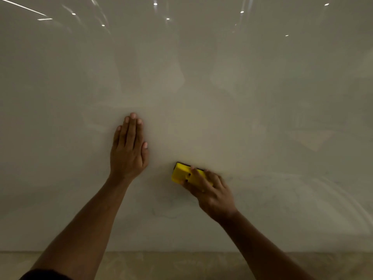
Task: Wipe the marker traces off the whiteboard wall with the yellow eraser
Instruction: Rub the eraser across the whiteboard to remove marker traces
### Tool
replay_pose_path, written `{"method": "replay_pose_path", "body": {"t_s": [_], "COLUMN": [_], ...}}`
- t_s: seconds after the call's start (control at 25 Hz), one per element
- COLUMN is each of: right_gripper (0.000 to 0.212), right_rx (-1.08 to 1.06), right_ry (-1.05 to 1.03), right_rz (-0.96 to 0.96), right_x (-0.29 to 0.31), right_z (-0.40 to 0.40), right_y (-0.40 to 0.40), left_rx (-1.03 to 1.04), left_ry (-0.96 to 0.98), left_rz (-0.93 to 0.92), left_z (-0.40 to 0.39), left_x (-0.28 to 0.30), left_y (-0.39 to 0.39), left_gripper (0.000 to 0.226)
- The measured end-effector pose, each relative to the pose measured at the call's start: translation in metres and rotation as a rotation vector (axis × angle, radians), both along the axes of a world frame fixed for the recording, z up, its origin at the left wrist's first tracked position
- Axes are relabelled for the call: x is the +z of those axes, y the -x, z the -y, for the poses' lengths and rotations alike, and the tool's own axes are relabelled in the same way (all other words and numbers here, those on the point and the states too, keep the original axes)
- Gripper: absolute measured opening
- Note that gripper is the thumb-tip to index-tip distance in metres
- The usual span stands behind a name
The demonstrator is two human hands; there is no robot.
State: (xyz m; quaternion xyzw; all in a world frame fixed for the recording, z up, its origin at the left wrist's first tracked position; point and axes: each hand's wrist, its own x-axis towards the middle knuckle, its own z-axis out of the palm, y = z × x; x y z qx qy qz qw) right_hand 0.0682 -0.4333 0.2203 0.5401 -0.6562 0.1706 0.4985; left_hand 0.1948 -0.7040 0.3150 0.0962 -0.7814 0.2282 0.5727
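The glossy whiteboard wall (pixel 201 87) fills almost the whole head view. My right hand (pixel 212 194) presses the yellow eraser (pixel 179 174) flat against the wall, low and a little right of centre; its dark felt edge faces the wall. Faint grey marker traces (pixel 165 213) show below and left of the eraser, and thin smudges run to its right (pixel 262 178). My left hand (pixel 129 146) lies flat on the wall to the left of the eraser, fingers together and pointing up, holding nothing.
The wall's bottom edge meets a beige marbled floor (pixel 181 265) along the lower part of the view. Ceiling lights reflect as bright spots (pixel 155 4) near the top of the wall. Pale wiped smears cover the wall's middle.
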Motion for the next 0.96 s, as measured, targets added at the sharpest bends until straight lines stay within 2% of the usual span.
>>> {"method": "replay_pose_path", "body": {"t_s": [0.12,0.16,0.24,0.28,0.32,0.36,0.44,0.48,0.52,0.6,0.64,0.84,0.96], "right_gripper": [0.04,0.044,0.063,0.066,0.066,0.067,0.071,0.072,0.073,0.072,0.07,0.061,0.042], "right_rx": [0.11,0.078,-0.05,-0.08,-0.076,-0.045,0.028,0.042,0.027,-0.015,-0.019,0.084,0.187], "right_ry": [-0.189,-0.151,0.106,0.213,0.222,0.145,-0.085,-0.125,-0.068,0.163,0.209,-0.094,-0.185], "right_rz": [-0.273,-0.25,-0.005,0.12,0.193,0.173,-0.038,-0.078,-0.009,0.261,0.298,-0.064,-0.236], "right_x": [-0.011,-0.011,-0.012,-0.016,-0.021,-0.025,-0.027,-0.024,-0.022,-0.022,-0.025,-0.012,0.001], "right_z": [-0.002,-0.009,-0.014,-0.01,-0.002,0.005,0.012,0.012,0.009,0.006,0.009,0.044,0.09], "right_y": [0.002,0.009,0.013,0.008,0.001,-0.009,-0.012,-0.008,-0.006,-0.005,-0.008,-0.027,-0.05], "left_rx": [-0.012,-0.011,0.006,0.008,0.002,0.001,0.009,0.007,0.006,0.018,0.017,0.008,-0.001], "left_ry": [0.082,0.095,0.122,0.118,0.111,0.106,0.111,0.114,0.122,0.146,0.147,0.206,0.186], "left_rz": [0.026,0.037,0.049,0.058,0.068,0.08,0.1,0.117,0.134,0.151,0.16,0.256,0.289], "left_z": [0.003,0.005,0.006,0.005,0.003,0.001,-0.002,-0.001,0.0,0.001,0.001,-0.001,-0.002], "left_x": [0.007,0.008,0.01,0.01,0.012,0.013,0.015,0.016,0.017,0.018,0.02,0.034,0.039], "left_y": [0.001,-0.001,-0.002,-0.004,-0.004,-0.006,-0.007,-0.008,-0.009,-0.01,-0.011,-0.017,-0.023], "left_gripper": [0.063,0.064,0.065,0.065,0.065,0.065,0.064,0.064,0.065,0.066,0.066,0.065,0.065]}}
